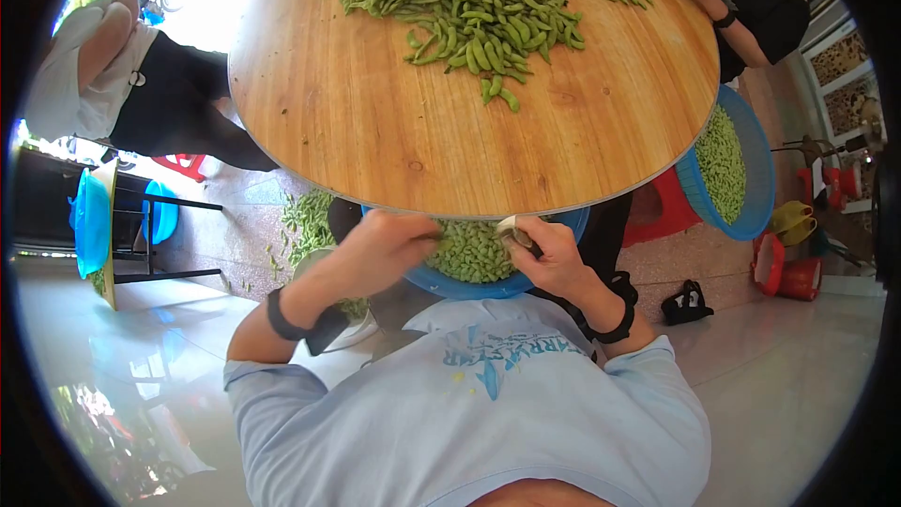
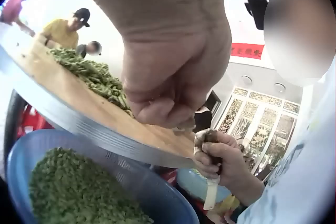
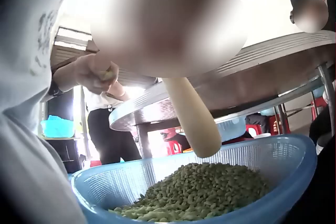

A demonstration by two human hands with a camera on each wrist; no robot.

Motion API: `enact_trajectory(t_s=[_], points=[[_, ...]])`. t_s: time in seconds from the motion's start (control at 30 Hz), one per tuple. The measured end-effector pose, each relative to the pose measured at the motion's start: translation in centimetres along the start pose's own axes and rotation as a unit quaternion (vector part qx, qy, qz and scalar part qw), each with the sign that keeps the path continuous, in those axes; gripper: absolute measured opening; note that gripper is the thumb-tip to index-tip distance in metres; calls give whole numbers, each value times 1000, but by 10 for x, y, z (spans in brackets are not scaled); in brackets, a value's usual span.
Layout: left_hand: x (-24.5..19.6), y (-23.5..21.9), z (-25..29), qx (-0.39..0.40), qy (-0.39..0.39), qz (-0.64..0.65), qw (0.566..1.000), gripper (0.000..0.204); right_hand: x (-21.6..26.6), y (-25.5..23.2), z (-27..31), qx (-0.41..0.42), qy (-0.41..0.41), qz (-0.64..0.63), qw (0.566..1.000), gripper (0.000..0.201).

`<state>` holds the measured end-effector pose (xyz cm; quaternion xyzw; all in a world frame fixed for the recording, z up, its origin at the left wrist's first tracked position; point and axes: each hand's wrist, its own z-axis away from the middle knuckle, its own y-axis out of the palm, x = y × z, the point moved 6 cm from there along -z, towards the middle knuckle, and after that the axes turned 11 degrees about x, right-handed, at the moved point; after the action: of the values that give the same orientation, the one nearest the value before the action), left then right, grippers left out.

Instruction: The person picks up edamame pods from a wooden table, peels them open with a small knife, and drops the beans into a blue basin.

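My left hand is over the left side of a blue plastic basket, by the table edge. Its fingers are curled together, pinching a small yellow-green edamame pod, mostly hidden by the fingers. My right hand, over the basket's right side, grips a tool with a smooth pale handle. The handle points down over the basket in the right wrist view; the tool's other end is hidden in the hand, where something dark shows. Shelled green beans are heaped in the basket.
A round wooden table stands just ahead, with a pile of edamame pods on it. Another blue basket of beans stands at the right. Pods lie on the floor at the left. Another person sits at the far right.
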<state>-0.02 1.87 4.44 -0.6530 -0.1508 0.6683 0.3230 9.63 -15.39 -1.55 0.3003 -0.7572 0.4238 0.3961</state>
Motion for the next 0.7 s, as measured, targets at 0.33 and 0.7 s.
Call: enact_trajectory(t_s=[0.33,0.7], points=[[7,-48,-75,0,2,-342,940,37,-11,-1,-6,-8,49,-140,989,35],[52,-50,-181,-15,64,-314,947,24,-24,-20,10,-66,107,-275,953,39]])
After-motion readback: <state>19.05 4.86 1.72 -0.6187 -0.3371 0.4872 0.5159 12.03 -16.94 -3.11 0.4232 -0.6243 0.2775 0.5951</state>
